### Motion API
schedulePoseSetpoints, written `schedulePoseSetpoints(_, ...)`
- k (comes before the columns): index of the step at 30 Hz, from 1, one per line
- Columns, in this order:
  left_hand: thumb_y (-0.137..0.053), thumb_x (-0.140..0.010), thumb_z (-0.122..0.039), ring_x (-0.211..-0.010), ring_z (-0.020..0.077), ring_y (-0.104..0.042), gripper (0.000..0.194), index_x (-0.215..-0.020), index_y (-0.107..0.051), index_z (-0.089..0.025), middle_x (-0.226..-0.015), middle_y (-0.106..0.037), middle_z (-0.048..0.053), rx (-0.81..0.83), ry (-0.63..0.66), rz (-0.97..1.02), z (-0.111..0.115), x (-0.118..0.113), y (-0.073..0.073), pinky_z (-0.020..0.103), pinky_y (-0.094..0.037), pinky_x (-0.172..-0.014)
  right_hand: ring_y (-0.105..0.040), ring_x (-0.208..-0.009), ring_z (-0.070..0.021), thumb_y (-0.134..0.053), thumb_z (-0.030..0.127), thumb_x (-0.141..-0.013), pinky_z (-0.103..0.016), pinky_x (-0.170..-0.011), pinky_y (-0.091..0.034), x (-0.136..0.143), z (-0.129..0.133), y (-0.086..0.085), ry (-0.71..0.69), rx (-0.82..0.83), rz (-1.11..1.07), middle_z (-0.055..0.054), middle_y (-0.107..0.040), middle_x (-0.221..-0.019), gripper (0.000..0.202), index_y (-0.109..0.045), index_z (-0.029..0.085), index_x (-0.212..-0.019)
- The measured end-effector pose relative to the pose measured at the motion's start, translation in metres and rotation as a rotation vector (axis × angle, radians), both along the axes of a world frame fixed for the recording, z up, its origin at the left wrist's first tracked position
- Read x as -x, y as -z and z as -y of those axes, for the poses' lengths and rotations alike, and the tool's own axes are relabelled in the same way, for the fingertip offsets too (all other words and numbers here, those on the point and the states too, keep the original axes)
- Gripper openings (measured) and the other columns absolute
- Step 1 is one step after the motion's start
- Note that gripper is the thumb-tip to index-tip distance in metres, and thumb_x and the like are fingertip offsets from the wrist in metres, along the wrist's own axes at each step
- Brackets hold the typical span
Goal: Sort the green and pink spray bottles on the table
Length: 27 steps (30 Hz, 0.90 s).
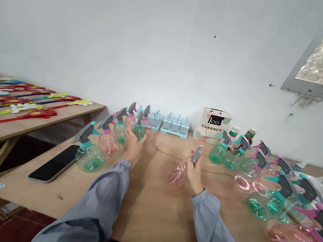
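Note:
My left hand (pixel 133 146) is stretched forward among the spray bottles at the left. Its thumb and fingers are apart, with a green spray bottle (pixel 138 133) just beyond them; I cannot tell whether they touch it. A tilted pink spray bottle (pixel 176 176) with a grey and pink trigger head is in my right hand (pixel 195 173), whose fingers are wrapped round its neck and head. Closer to me on the left stand another green spray bottle (pixel 90 157) and a pink one (pixel 108 142).
Several pink and green spray bottles (pixel 262 203) crowd the table's right side. Pale blue ice-pop moulds (pixel 175 126) and a paper bag (pixel 211 126) stand along the wall. A phone (pixel 55 164) lies left. Another table (pixel 35 126) holds colourful hand-shaped sticks.

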<state>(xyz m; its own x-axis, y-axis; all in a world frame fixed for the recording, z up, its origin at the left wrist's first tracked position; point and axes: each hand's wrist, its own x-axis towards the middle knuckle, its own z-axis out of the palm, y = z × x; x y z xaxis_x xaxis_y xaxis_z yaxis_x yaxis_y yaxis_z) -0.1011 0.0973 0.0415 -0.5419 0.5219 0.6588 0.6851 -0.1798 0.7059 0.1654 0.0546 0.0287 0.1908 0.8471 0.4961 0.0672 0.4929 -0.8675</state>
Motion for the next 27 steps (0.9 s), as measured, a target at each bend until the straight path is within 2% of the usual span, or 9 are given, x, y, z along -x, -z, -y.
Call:
schedulePoseSetpoints(3, -0.070, -0.081, -0.042, -0.137, 0.0435, -0.043, 0.087, -0.144, -0.028, 0.001, -0.140, -0.047, 0.034, 0.176, 0.018, -0.087, -0.022, 0.017, -0.005, 0.057, -0.033, -0.113, -0.066, -0.105, -0.0209, -0.058, 0.050, -0.079, -0.032, -0.080, -0.055, -0.002, 0.002, -0.006, 0.073, 0.069, -0.177, -0.008, -0.069, -0.118, 0.046, -0.061, 0.024, -0.117)
schedulePoseSetpoints(6, -0.068, -0.081, -0.045, -0.130, 0.0465, -0.049, 0.085, -0.143, -0.032, 0.001, -0.136, -0.051, 0.035, 0.316, -0.037, -0.122, -0.024, 0.016, 0.000, 0.061, -0.036, -0.108, -0.070, -0.105, -0.0238, -0.062, 0.053, -0.076, -0.033, -0.077, -0.057, -0.005, 0.005, -0.015, -0.023, 0.152, -0.349, -0.007, -0.075, -0.106, 0.047, -0.065, 0.024, -0.113)
schedulePoseSetpoints(8, -0.067, -0.080, -0.048, -0.128, 0.0464, -0.051, 0.082, -0.142, -0.036, -0.004, -0.137, -0.051, 0.032, 0.349, -0.057, -0.152, -0.015, 0.010, 0.006, 0.061, -0.037, -0.105, -0.072, -0.101, -0.0263, -0.065, 0.056, -0.074, -0.037, -0.076, -0.059, -0.009, 0.010, -0.022, -0.171, 0.206, -0.411, -0.007, -0.077, -0.099, 0.048, -0.067, 0.024, -0.111)
schedulePoseSetpoints(11, -0.067, -0.078, -0.055, -0.123, 0.0439, -0.053, 0.080, -0.139, -0.042, -0.009, -0.131, -0.055, 0.026, 0.330, -0.025, -0.229, 0.010, -0.007, 0.020, 0.058, -0.041, -0.101, -0.074, -0.097, -0.0295, -0.069, 0.057, -0.072, -0.041, -0.076, -0.060, -0.017, 0.019, -0.032, -0.376, 0.248, -0.421, -0.008, -0.079, -0.094, 0.047, -0.070, 0.025, -0.106)
schedulePoseSetpoints(14, -0.069, -0.075, -0.056, -0.120, 0.0413, -0.055, 0.076, -0.134, -0.047, -0.013, -0.126, -0.057, 0.022, 0.263, 0.017, -0.279, 0.043, -0.026, 0.040, 0.054, -0.044, -0.098, -0.075, -0.093, -0.0293, -0.074, 0.053, -0.069, -0.041, -0.076, -0.060, -0.021, 0.030, -0.039, -0.458, 0.274, -0.401, -0.007, -0.079, -0.093, 0.042, -0.070, 0.025, -0.100)
schedulePoseSetpoints(16, -0.070, -0.075, -0.055, -0.118, 0.0399, -0.056, 0.073, -0.132, -0.049, -0.015, -0.124, -0.058, 0.020, 0.227, 0.045, -0.286, 0.062, -0.038, 0.051, 0.052, -0.044, -0.097, -0.075, -0.088, -0.0273, -0.076, 0.051, -0.067, -0.039, -0.074, -0.059, -0.021, 0.035, -0.040, -0.455, 0.280, -0.387, -0.006, -0.078, -0.091, 0.038, -0.069, 0.024, -0.094)
schedulePoseSetpoints(19, -0.071, -0.073, -0.055, -0.113, 0.0390, -0.058, 0.071, -0.128, -0.051, -0.014, -0.120, -0.059, 0.019, 0.203, 0.088, -0.304, 0.078, -0.050, 0.059, 0.050, -0.046, -0.094, -0.072, -0.074, -0.0227, -0.078, 0.051, -0.062, -0.032, -0.063, -0.055, -0.018, 0.039, -0.038, -0.379, 0.303, -0.389, -0.003, -0.075, -0.076, 0.034, -0.066, 0.023, -0.079)
schedulePoseSetpoints(23, -0.072, -0.071, -0.053, -0.111, 0.0381, -0.059, 0.065, -0.121, -0.054, -0.015, -0.115, -0.061, 0.018, 0.186, 0.118, -0.347, 0.081, -0.053, 0.058, 0.049, -0.045, -0.094, -0.067, -0.067, -0.0188, -0.079, 0.050, -0.058, -0.026, -0.051, -0.048, -0.014, 0.039, -0.034, -0.267, 0.310, -0.383, 0.000, -0.070, -0.068, 0.034, -0.063, 0.024, -0.073)
schedulePoseSetpoints(27, -0.071, -0.072, -0.054, -0.109, 0.0364, -0.060, 0.064, -0.121, -0.054, -0.015, -0.114, -0.061, 0.017, 0.189, 0.110, -0.370, 0.079, -0.051, 0.056, 0.047, -0.045, -0.093, -0.069, -0.074, -0.0215, -0.078, 0.053, -0.059, -0.027, -0.051, -0.047, -0.013, 0.041, -0.035, -0.311, 0.329, -0.374, -0.004, -0.074, -0.077, 0.039, -0.067, 0.023, -0.080)
